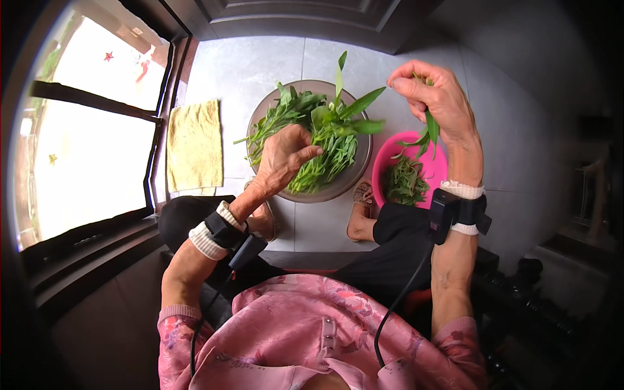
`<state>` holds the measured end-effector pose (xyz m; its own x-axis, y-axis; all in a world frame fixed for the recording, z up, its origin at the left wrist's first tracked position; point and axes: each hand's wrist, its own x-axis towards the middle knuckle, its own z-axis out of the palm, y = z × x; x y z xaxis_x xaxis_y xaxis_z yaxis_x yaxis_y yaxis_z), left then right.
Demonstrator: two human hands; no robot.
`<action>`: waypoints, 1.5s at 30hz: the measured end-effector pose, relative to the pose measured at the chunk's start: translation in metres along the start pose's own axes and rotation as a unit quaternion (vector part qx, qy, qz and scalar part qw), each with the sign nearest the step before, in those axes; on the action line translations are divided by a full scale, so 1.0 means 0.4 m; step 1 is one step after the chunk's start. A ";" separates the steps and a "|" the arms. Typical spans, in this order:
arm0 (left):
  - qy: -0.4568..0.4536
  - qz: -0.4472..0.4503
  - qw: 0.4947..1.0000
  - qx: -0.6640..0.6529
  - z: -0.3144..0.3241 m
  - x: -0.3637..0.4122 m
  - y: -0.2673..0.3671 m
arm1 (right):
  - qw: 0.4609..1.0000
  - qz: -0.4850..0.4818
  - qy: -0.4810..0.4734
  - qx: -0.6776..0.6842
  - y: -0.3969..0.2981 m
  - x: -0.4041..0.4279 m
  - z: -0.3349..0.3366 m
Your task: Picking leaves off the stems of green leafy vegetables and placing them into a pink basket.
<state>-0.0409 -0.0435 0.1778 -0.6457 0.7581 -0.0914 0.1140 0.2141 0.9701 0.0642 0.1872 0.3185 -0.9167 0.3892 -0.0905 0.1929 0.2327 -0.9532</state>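
My left hand [287, 156] grips a sprig of leafy green vegetable [336, 122], possibly water spinach, above a wide round basin [363, 170]. Its long pointed leaves fan out to the right and away from me. Inside the basin lie more greens, with a leafy bunch [287, 109] at the left and a heap of stems [324, 170] below my hand. My right hand [429, 95] is raised at the right, its fingers closed around some narrow leaves [431, 127] that hang below the palm. Beneath them stands a pink plastic basin [440, 168], holding a pile of picked greens [407, 180].
A yellow towel [195, 146] lies on the grey tiled floor [243, 58] at the left, beside a bright glazed door or window [92, 156]. A dark panelled door [302, 19] stands at the far side. My feet flank the wide basin. Cables run from both wrist devices.
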 end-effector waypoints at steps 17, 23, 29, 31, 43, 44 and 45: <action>-0.014 0.135 0.990 -0.025 0.003 0.001 0.025 | 0.999 0.014 -0.034 0.030 -0.010 -0.006 0.005; -0.038 0.062 0.967 -0.246 0.007 0.003 -0.005 | 0.999 0.009 -0.030 0.027 -0.014 -0.007 0.015; -0.025 -0.022 0.997 -0.067 -0.032 0.021 0.020 | 1.000 0.005 -0.018 -0.003 -0.001 -0.014 0.003; 0.049 -0.016 0.996 0.071 -0.083 0.067 -0.060 | 1.000 -0.010 -0.029 0.005 -0.001 -0.005 0.007; 0.043 -0.044 0.857 0.511 -0.174 0.122 -0.265 | 1.000 0.007 -0.016 0.005 0.004 0.006 -0.011; 0.068 -0.021 0.828 0.556 -0.159 0.123 -0.260 | 1.000 -0.016 -0.002 0.000 0.007 0.004 -0.010; 0.063 -0.021 0.828 0.556 -0.143 0.125 -0.246 | 0.999 -0.040 0.011 -0.006 0.008 0.003 -0.010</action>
<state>-0.1276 -0.0619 0.0907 -0.7323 0.6805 -0.0272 0.6696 0.7267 0.1534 0.0651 0.1919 0.3164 -0.9212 0.3890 -0.0075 0.1236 0.2744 -0.9536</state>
